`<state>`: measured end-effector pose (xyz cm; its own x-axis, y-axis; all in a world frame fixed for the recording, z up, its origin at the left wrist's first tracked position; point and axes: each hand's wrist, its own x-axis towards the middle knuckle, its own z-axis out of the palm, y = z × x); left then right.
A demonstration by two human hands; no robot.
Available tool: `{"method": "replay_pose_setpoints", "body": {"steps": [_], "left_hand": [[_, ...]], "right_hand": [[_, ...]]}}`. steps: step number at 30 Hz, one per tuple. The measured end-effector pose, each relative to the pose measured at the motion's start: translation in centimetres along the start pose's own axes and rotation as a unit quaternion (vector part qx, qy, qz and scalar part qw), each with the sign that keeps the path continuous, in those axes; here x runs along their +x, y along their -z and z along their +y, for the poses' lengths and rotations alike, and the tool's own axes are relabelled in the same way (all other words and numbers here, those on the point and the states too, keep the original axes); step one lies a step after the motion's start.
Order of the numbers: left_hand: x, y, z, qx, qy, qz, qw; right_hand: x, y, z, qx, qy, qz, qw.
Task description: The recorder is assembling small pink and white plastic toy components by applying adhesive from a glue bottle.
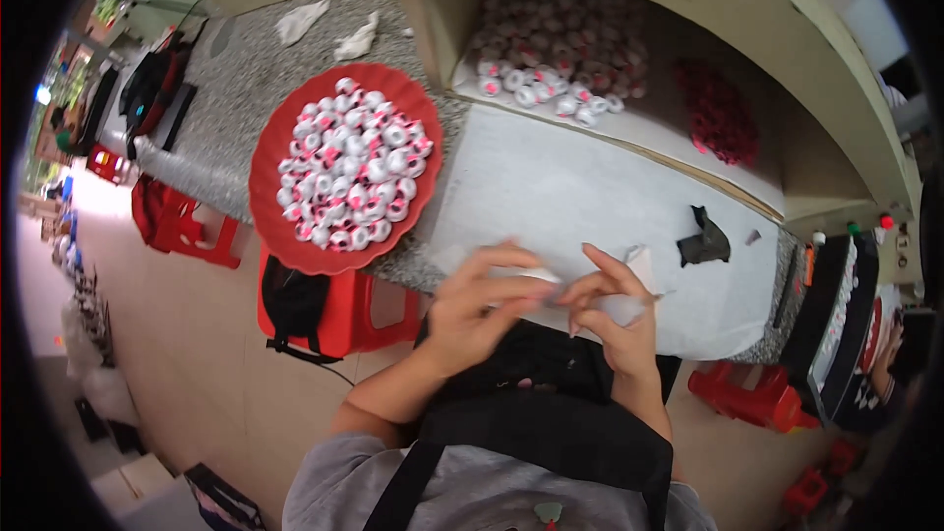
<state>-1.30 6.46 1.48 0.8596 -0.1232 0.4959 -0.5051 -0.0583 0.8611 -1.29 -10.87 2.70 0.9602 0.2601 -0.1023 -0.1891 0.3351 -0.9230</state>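
Note:
My left hand (482, 310) is raised over the table's near edge, thumb and fingers closed on a small white piece (531, 275), blurred by motion. Close beside it on the right, my right hand (624, 324) curls around a translucent whitish object (621, 309); a thin tip seems to point out to the right, and its kind is unclear. The fingertips of both hands nearly meet. To the left stands a red scalloped dish (264, 177) heaped with small white rounded pieces (349, 172) with pink and dark marks.
White paper (551, 187) covers the table, with a torn black scrap (703, 241) on it. The shelf beyond holds more white pieces (551, 84) and a dark pink pile (723, 118). Crumpled tissues (301, 22) lie far left. Red stools (344, 310) stand below.

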Motion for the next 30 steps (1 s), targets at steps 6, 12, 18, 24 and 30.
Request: {"method": "replay_pose_setpoints", "body": {"steps": [6, 12, 18, 24, 30], "left_hand": [[1.9, 8.6, 1.1, 0.475, 0.027, 0.151, 0.867], [11.6, -3.1, 0.4, 0.323, -0.102, -0.033, 0.940], [18.9, -12.0, -8.1, 0.570, -0.018, -0.182, 0.801], [21.8, -13.2, -15.6, 0.626, -0.199, -0.222, 0.721], [20.8, -12.4, -12.2, 0.543, -0.137, -0.209, 0.802]], "right_hand": [[0.4, 4.4, 0.6, -0.066, 0.050, 0.052, 0.995], [-2.3, 7.3, -0.6, -0.104, 0.113, 0.125, 0.980], [-2.8, 7.2, 0.6, -0.080, 0.158, 0.056, 0.983], [-4.2, 8.1, 0.5, -0.104, 0.187, 0.060, 0.975], [-3.8, 8.6, 0.7, -0.020, 0.118, 0.002, 0.993]]}}
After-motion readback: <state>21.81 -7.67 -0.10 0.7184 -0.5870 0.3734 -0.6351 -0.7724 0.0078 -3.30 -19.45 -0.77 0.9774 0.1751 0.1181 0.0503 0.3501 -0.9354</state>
